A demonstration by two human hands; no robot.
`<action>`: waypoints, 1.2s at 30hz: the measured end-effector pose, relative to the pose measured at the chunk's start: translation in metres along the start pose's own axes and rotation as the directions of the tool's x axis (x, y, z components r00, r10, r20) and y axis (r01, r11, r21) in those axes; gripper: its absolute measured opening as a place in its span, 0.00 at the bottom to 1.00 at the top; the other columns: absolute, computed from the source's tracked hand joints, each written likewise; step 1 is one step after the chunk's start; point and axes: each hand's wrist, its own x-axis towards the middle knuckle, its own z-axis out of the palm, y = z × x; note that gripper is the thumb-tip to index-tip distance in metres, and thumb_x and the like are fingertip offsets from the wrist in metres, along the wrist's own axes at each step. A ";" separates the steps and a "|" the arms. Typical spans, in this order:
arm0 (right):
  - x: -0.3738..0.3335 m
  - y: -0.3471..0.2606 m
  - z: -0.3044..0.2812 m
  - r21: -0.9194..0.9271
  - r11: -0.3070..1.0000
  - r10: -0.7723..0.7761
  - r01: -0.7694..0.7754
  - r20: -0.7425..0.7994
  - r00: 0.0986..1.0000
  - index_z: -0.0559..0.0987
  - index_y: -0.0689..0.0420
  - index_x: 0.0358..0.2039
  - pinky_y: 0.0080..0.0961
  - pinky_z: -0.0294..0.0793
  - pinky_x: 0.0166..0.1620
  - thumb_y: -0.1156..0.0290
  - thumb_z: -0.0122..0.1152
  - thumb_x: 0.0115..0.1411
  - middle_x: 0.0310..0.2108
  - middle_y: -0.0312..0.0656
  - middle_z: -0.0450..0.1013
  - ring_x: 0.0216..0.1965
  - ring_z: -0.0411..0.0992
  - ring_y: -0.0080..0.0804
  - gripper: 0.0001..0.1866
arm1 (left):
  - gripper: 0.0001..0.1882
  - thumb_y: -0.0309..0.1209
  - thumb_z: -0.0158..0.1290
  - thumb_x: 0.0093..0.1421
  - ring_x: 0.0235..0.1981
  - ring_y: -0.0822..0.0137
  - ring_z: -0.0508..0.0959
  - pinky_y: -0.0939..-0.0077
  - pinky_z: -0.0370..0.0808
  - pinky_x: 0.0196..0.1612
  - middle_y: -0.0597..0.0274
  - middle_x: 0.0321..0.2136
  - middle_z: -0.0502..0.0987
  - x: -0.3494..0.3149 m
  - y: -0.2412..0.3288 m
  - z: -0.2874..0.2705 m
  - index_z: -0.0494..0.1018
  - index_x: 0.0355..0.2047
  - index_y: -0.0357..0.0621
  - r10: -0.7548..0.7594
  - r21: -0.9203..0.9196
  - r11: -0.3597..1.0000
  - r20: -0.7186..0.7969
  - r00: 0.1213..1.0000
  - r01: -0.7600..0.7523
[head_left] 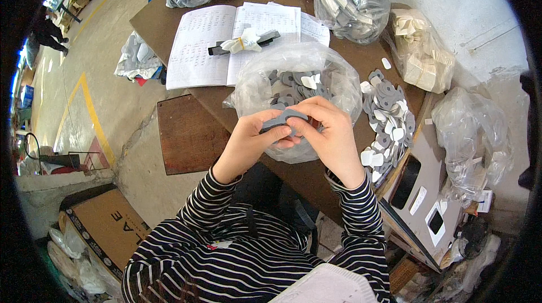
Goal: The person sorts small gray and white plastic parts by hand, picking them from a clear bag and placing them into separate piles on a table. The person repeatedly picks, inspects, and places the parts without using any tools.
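Note:
Both hands meet over the front of a clear plastic bag (343, 72) that stands open on the brown table. My left hand (244, 144) pinches one end of a flat grey rounded piece (275, 123), which looks like foam or rubber. The other end is between the thumb and fingers of my right hand (337, 140). Inside the bag lie many similar grey pieces (289, 81), a few with white faces. A heap of grey and white pieces (388, 112) spreads along the table's right edge, beside my right hand.
An open notebook (192, 49) lies beyond the bag, with a tied white-and-black bundle (245, 42) on it. Filled plastic bags (353, 6) stand at the back and right. A brown board (189, 133) is at left, a cardboard box (107, 224) below it. A cut-out panel (415, 207) leans at right.

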 end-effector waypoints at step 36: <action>0.011 0.019 -0.012 -0.199 0.975 -0.136 0.095 -0.204 0.970 0.80 0.62 0.46 0.27 0.75 0.43 0.76 0.65 0.57 0.40 0.45 0.77 0.39 0.76 0.34 0.15 | 0.35 0.17 0.47 0.65 0.56 0.60 0.74 0.68 0.73 0.61 0.45 0.60 0.66 0.001 0.006 -0.005 0.48 0.70 0.43 0.080 -0.181 0.980 -0.025 0.996 -0.083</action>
